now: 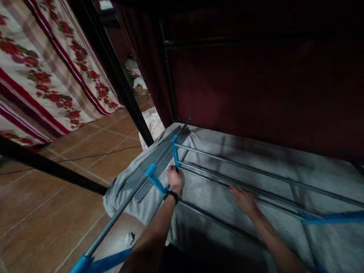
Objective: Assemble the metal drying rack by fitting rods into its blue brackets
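Note:
A frame of grey metal tubes with blue plastic connectors lies over a grey blanket. My left hand (pixel 174 177) is closed at the lower end of a blue connector (pixel 175 152), its fingertips partly hidden. To the right, my right hand (pixel 245 200) pinches a thin metal tube (pixel 206 177) that runs toward that connector. Another blue connector (pixel 156 179) sits left of my left wrist, with a metal tube (pixel 116 216) going down from it. More blue plastic (pixel 338 217) joins the tubes at the right edge.
Several loose grey rods (pixel 153 159) lie side by side on the blanket (pixel 210 212). Black bed posts (pixel 125 91) rise at the left. A dark red curtain (pixel 256 91) hangs behind. Beyond are floor tiles (pixel 76 189), a cable and a flowered cloth (pixel 51 68).

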`<action>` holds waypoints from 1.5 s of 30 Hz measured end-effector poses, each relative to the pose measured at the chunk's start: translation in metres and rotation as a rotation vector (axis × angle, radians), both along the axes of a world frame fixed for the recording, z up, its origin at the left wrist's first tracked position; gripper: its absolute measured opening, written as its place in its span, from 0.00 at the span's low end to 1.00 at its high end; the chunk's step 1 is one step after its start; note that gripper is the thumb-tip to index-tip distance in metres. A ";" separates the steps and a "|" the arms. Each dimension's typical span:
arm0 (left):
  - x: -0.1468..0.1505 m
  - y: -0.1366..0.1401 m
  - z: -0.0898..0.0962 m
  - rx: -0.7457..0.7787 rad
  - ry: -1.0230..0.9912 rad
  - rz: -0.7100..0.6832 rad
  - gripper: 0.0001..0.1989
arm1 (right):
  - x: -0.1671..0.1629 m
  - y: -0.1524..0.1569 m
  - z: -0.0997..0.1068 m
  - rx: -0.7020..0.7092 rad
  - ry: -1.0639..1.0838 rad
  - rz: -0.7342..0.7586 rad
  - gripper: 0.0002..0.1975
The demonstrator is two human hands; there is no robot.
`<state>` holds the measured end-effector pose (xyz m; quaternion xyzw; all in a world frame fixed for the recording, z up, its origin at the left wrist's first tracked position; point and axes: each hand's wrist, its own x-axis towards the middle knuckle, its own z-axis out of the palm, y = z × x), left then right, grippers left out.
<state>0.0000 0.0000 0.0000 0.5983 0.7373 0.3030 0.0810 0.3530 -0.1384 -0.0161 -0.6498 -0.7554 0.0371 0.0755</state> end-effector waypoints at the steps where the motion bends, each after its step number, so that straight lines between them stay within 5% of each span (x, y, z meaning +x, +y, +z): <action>1: 0.000 0.000 0.000 0.002 0.000 0.001 0.06 | 0.000 0.000 0.001 0.003 0.003 -0.006 0.22; 35: 0.000 0.003 0.000 -0.021 0.038 0.013 0.07 | 0.002 0.000 -0.004 0.119 0.102 0.006 0.19; 45: 0.000 0.003 0.012 -0.063 0.054 0.001 0.07 | -0.014 0.003 0.032 -0.079 0.167 -0.059 0.20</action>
